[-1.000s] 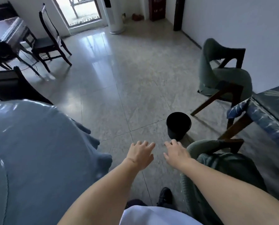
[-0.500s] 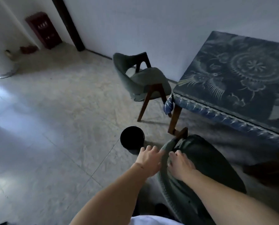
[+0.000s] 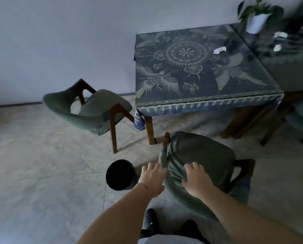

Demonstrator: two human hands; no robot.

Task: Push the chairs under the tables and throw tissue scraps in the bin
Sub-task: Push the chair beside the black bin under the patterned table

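A green padded chair (image 3: 200,155) with a dark wood frame stands right in front of me, pulled out from the blue patterned table (image 3: 209,104). My right hand (image 3: 196,180) lies over the top of its backrest with the fingers curled on the fabric. My left hand (image 3: 152,178) is at the backrest's left edge, fingers apart, touching it. A black bin (image 3: 120,175) stands on the floor just left of my left hand. A second green chair (image 3: 94,110) stands off the table's left corner. A white tissue scrap (image 3: 219,49) lies on the table.
A second table (image 3: 288,67) adjoins on the right, with two more tissue scraps (image 3: 277,47) and a potted plant (image 3: 256,22). Another chair (image 3: 302,118) shows at the right edge. A white wall runs behind. Tiled floor (image 3: 41,173) spreads to the left.
My view has swung right, from the open floor to the patterned table. Both hands have come onto the near chair's backrest, with the right hand moved further across it.
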